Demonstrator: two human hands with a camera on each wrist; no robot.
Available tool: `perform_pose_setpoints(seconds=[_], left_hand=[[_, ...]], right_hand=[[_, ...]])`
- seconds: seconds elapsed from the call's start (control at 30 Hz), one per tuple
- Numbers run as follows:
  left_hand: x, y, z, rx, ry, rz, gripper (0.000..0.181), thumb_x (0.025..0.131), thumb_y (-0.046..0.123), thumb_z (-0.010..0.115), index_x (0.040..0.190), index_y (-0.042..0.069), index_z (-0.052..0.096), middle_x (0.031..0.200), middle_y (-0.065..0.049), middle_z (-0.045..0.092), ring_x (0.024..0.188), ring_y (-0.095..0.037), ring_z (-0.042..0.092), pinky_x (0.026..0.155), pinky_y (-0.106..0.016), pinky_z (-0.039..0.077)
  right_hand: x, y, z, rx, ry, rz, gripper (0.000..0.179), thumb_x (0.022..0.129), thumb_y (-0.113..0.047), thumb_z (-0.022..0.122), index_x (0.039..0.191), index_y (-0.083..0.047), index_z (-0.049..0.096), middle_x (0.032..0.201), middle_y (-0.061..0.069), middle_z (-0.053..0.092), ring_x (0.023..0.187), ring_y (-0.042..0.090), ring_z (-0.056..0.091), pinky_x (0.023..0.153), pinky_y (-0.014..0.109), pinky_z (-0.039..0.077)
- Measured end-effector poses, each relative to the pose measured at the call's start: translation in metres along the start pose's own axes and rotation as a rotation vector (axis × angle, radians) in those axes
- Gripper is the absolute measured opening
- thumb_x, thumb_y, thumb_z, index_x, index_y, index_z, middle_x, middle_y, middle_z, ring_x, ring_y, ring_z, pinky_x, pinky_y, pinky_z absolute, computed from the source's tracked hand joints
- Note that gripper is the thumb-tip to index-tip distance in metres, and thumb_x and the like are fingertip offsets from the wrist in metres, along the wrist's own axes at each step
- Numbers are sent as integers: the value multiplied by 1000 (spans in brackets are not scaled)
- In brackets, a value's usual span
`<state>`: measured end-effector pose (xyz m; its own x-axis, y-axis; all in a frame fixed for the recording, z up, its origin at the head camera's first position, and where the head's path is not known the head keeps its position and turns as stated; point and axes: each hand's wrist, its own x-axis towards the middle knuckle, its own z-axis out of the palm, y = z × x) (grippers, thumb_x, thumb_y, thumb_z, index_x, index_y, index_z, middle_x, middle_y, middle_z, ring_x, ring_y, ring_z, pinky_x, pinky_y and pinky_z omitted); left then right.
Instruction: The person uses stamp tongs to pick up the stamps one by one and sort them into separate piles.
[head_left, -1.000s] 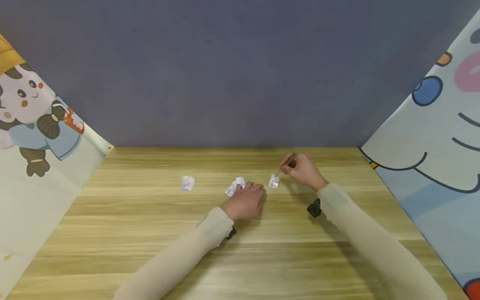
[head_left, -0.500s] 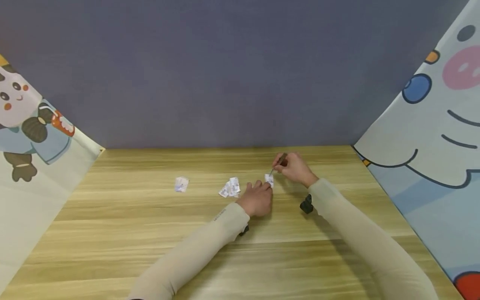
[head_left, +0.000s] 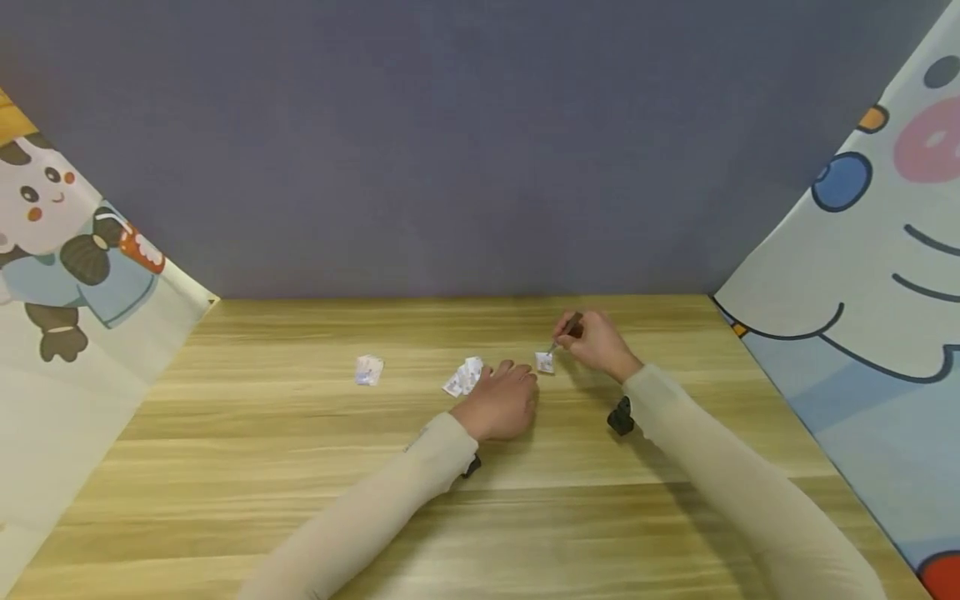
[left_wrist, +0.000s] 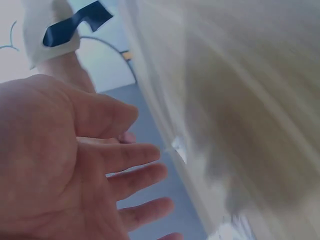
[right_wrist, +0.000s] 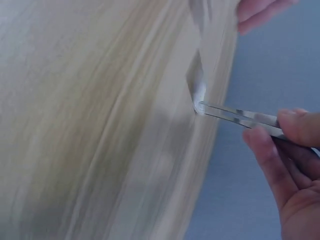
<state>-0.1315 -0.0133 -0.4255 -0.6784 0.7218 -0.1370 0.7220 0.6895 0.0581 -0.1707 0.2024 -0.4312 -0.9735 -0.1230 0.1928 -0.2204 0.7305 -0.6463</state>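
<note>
My right hand point(head_left: 596, 340) pinches a pair of metal tweezers point(right_wrist: 250, 119) between thumb and fingers. The tweezer tips meet the edge of a small white printed piece point(head_left: 545, 362), flat and shiny like a little card or packet. In the right wrist view, that piece point(right_wrist: 196, 82) looks bent up at the tips. Just left of it, my left hand point(head_left: 500, 404) hovers palm down with fingers extended, apart from the piece. Beside the left fingers lies a fanned cluster of similar pieces point(head_left: 462, 377), partly overlapping. The left wrist view shows the left palm point(left_wrist: 55, 165) holding nothing.
Farther left on the wood-grain table point(head_left: 285, 433) sits a second small stack of pale pieces point(head_left: 368, 370). A grey-blue panel point(head_left: 465, 167) rises behind the table's far edge. Cartoon-printed sheets point(head_left: 885, 275) flank both sides.
My left hand reached right to touch the single piece, then drew back left off it. The right hand keeps the tweezers at the piece, which now looks shorter in the head view.
</note>
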Motion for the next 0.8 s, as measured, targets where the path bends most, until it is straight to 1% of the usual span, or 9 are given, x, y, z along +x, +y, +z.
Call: perform_pose_setpoints(seconds=[0.1, 0.23, 0.3, 0.37, 0.43, 0.5, 0.6, 0.7, 0.8], left_hand=[[-15, -14, -5, -20, 50, -8, 43, 97, 27, 45, 138, 11, 47, 143, -4, 41, 131, -26, 33, 101, -49, 31], [-39, -40, -8, -81, 98, -24, 44, 97, 23, 47, 138, 7, 46, 142, -10, 41, 130, -29, 34, 101, -50, 30], [-52, -52, -7, -111, 103, -43, 44, 97, 22, 48, 137, 4, 47, 142, -12, 41, 129, -31, 35, 101, -50, 30], [-61, -61, -5, -126, 103, -50, 42, 97, 22, 49, 134, 3, 49, 140, -14, 43, 127, -32, 37, 101, -50, 31], [-68, -68, -1, -127, 81, -53, 41, 98, 23, 49, 133, 2, 51, 138, -14, 44, 124, -32, 38, 101, -50, 32], [-73, -72, 3, -130, 61, -45, 39, 98, 23, 49, 130, 1, 52, 136, -15, 45, 122, -32, 40, 100, -50, 33], [-76, -76, 6, -129, 44, -48, 39, 98, 24, 49, 130, 1, 53, 135, -14, 46, 121, -32, 41, 99, -49, 34], [-76, -77, 6, -131, 35, -61, 41, 98, 25, 50, 132, 2, 51, 137, -12, 45, 123, -31, 39, 101, -48, 33], [-75, -76, 6, -143, 15, -71, 43, 97, 26, 51, 134, 3, 49, 139, -12, 43, 127, -31, 37, 102, -50, 32]], right_hand=[[-3, -8, -2, 5, 22, 10, 6, 89, -12, 66, 90, -7, 68, 83, 3, 64, 72, 18, 58, 65, 36, 50], [-6, -24, 0, 9, 66, -42, 6, 89, -13, 67, 91, -8, 68, 82, 2, 66, 69, 16, 59, 62, 35, 50], [-6, -33, 3, 6, 74, -92, 6, 88, -14, 68, 92, -9, 69, 81, 1, 66, 68, 14, 59, 62, 34, 50], [-7, -42, 5, 5, 82, -136, 6, 87, -14, 70, 91, -10, 69, 81, -2, 66, 67, 12, 60, 61, 32, 51], [-7, -50, 8, 0, 80, -168, 5, 87, -15, 70, 91, -12, 69, 80, -4, 66, 65, 10, 59, 60, 30, 51], [-7, -58, 13, 5, 84, -196, 4, 86, -14, 71, 90, -13, 69, 79, -6, 66, 65, 8, 59, 60, 28, 51], [-5, -70, 19, 22, 86, -245, 5, 85, -13, 72, 90, -12, 69, 79, -6, 66, 66, 7, 60, 61, 26, 52], [-2, -79, 26, 46, 87, -292, 6, 84, -10, 73, 88, -10, 69, 79, -5, 67, 67, 9, 62, 62, 24, 53], [2, -84, 32, 70, 83, -313, 6, 82, -8, 74, 87, -8, 69, 78, -4, 67, 66, 12, 62, 62, 23, 53]])
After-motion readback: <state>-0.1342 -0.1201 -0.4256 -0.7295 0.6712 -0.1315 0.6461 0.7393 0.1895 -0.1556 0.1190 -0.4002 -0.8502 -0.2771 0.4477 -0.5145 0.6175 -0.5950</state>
